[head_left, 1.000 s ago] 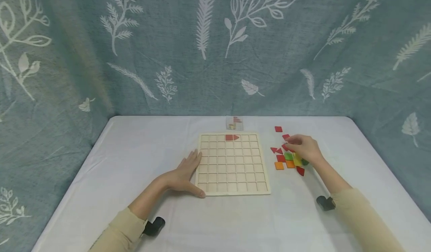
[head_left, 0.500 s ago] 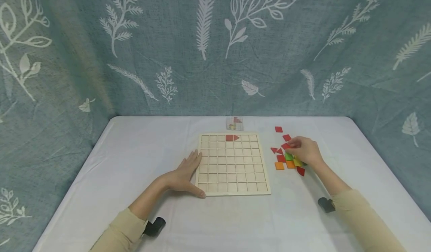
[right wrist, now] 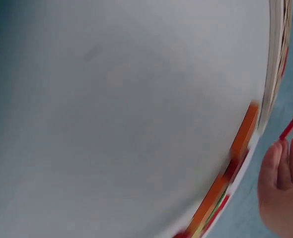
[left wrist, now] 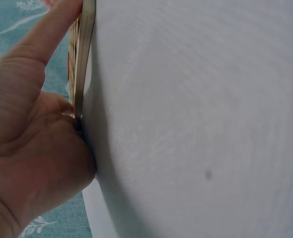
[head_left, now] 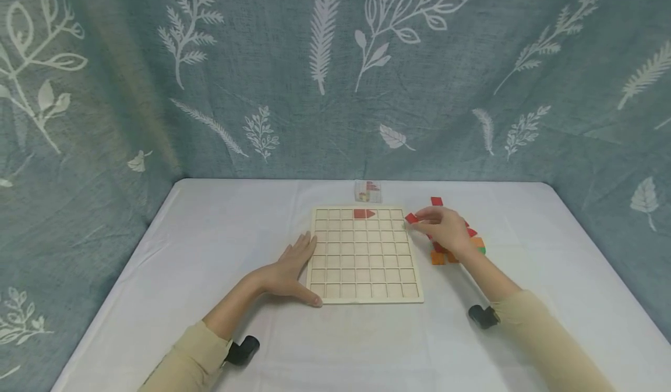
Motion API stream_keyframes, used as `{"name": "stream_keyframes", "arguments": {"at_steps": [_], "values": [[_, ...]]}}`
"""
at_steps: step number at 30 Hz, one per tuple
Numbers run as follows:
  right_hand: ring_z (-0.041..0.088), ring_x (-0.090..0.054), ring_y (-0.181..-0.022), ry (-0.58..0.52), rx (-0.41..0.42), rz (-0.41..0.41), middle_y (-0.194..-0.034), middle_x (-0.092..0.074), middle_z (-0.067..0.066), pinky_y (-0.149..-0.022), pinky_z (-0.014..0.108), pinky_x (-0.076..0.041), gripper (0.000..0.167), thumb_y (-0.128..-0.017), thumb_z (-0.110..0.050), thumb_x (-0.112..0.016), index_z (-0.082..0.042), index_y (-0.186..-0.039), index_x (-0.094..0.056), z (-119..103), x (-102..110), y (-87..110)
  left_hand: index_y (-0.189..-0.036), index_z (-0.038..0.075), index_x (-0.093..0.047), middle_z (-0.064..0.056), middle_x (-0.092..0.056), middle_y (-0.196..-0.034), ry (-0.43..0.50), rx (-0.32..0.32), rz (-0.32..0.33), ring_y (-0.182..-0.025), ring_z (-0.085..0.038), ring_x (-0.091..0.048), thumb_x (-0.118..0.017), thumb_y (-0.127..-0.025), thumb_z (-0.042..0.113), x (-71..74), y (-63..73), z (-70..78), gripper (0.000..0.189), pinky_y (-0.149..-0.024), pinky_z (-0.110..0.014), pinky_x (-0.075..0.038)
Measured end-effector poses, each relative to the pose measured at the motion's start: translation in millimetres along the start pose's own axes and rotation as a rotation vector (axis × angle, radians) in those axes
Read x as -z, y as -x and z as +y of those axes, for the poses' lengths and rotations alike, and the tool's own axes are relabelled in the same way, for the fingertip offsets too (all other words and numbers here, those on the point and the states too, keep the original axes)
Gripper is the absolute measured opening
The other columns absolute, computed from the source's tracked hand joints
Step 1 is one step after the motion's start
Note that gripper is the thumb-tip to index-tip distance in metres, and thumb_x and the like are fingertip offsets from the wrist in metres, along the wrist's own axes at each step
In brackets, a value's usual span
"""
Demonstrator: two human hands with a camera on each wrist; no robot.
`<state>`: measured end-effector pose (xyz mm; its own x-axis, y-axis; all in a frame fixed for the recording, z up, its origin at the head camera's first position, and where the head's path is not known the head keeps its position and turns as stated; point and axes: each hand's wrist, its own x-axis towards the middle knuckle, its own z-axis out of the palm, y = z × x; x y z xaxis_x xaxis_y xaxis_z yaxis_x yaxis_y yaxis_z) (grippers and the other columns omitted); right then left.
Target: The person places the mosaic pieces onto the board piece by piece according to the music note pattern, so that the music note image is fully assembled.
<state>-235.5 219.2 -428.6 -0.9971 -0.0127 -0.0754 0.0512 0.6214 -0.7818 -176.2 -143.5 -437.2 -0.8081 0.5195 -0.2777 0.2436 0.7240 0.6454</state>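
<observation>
A pale wooden grid board point(head_left: 362, 258) lies flat on the white table. In its top row sit a red square tile point(head_left: 359, 214) and a red triangle tile point(head_left: 370, 214), side by side. My left hand point(head_left: 288, 272) rests along the board's left edge with its fingers spread, the thumb at the near left corner. With thumb and fingertips, my right hand point(head_left: 445, 229) pinches a red tile point(head_left: 411, 218), raised by the board's upper right edge; the right wrist view also shows this red tile point(right wrist: 287, 129) between the fingertips.
Loose tiles, red, orange and green, lie right of the board, partly hidden under my right hand; an orange tile point(head_left: 437, 258) is nearest. A lone red tile point(head_left: 437, 201) lies farther back. A small clear-looking card point(head_left: 368, 191) with a printed pattern lies behind the board.
My right hand has picked a red tile from the pile and moved left with it to the board's right edge. My left hand stays at the board.
</observation>
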Motion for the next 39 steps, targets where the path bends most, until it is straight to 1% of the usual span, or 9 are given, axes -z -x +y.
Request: {"name": "stream_keyframes", "arguments": {"at_steps": [5,10,15,25,27,29,34,36,39], "values": [[0.022,-0.063,-0.100,0.005,0.062,-0.082,-0.105,-0.070,0.003,-0.089,0.039,-0.052,0.036,-0.082,-0.037,-0.079,-0.013,-0.108,-0.070,-24,-27,-7.2,-0.154,-0.004,-0.001,-0.022,0.008,-0.160,0.007,0.008,-0.006,-0.148,-0.031,0.011,-0.088,-0.063,0.046,1.4,1.6,3.7,0.135,-0.119,-0.047,0.002],[0.021,-0.064,-0.098,0.054,0.263,-0.191,-0.100,-0.071,0.001,-0.089,0.040,-0.053,0.020,-0.086,-0.023,-0.076,-0.011,-0.101,-0.074,-44,-48,-14.6,-0.154,-0.003,-0.001,-0.022,0.009,-0.160,0.019,0.011,-0.014,-0.148,-0.031,0.011,-0.088,-0.064,0.045,2.2,2.6,7.3,0.135,-0.119,-0.046,0.002],[0.022,-0.065,-0.098,0.131,0.429,-0.210,-0.099,-0.072,0.003,-0.089,0.040,-0.054,0.012,-0.086,-0.009,-0.073,-0.007,-0.098,-0.076,-52,-60,-21.2,-0.154,-0.003,-0.001,-0.022,0.008,-0.160,0.025,0.008,-0.012,-0.148,-0.031,0.011,-0.088,-0.064,0.045,0.9,2.8,8.5,0.134,-0.119,-0.046,0.002],[0.025,-0.062,-0.111,0.145,0.528,-0.249,-0.110,-0.071,0.005,-0.098,0.043,-0.049,0.015,-0.089,-0.004,-0.066,-0.008,-0.099,-0.077,-54,-67,-23.8,-0.155,-0.002,-0.001,-0.020,0.009,-0.161,0.010,0.014,-0.010,-0.148,-0.029,0.012,-0.088,-0.063,0.046,-0.5,4.7,4.6,0.135,-0.119,-0.045,0.003],[0.024,-0.062,-0.113,0.139,0.516,-0.243,-0.112,-0.071,0.005,-0.099,0.042,-0.049,0.016,-0.090,-0.005,-0.066,-0.009,-0.100,-0.077,-54,-67,-22.5,-0.155,-0.001,-0.001,-0.019,0.010,-0.161,0.005,0.014,-0.013,-0.148,-0.028,0.012,-0.088,-0.063,0.047,-0.1,3.8,3.0,0.136,-0.119,-0.045,0.003],[0.024,-0.061,-0.114,0.109,0.467,-0.238,-0.115,-0.070,0.005,-0.098,0.042,-0.049,0.016,-0.092,-0.008,-0.065,-0.009,-0.103,-0.077,-54,-64,-20.1,-0.155,-0.001,-0.001,-0.020,0.010,-0.161,0.007,0.009,-0.015,-0.148,-0.029,0.012,-0.088,-0.063,0.047,0.4,2.8,1.6,0.136,-0.119,-0.045,0.003],[0.026,-0.059,-0.117,0.036,0.272,-0.173,-0.120,-0.068,0.006,-0.097,0.045,-0.049,0.021,-0.095,-0.020,-0.064,-0.011,-0.112,-0.074,-45,-45,-12.0,-0.155,-0.001,-0.001,-0.020,0.010,-0.161,0.005,0.002,-0.015,-0.148,-0.029,0.011,-0.088,-0.063,0.048,0.6,0.8,-1.9,0.136,-0.120,-0.045,0.002],[0.026,-0.058,-0.116,0.045,0.205,-0.123,-0.120,-0.068,0.005,-0.097,0.046,-0.049,0.023,-0.095,-0.024,-0.064,-0.014,-0.114,-0.074,-35,-33,-10.1,-0.155,-0.001,0.000,-0.019,0.010,-0.161,0.002,0.002,-0.012,-0.148,-0.029,0.011,-0.088,-0.063,0.048,-0.4,0.9,-2.1,0.136,-0.119,-0.045,0.002],[0.029,-0.063,-0.100,0.027,0.108,-0.060,-0.120,-0.067,0.008,-0.086,0.044,-0.053,0.026,-0.095,-0.028,-0.064,-0.013,-0.115,-0.072,-16,-12,-6.6,-0.155,0.000,0.000,-0.018,0.010,-0.161,-0.008,0.009,-0.011,-0.148,-0.028,0.012,-0.088,-0.062,0.049,-1.6,1.4,-1.4,0.137,-0.119,-0.044,0.002]]}}
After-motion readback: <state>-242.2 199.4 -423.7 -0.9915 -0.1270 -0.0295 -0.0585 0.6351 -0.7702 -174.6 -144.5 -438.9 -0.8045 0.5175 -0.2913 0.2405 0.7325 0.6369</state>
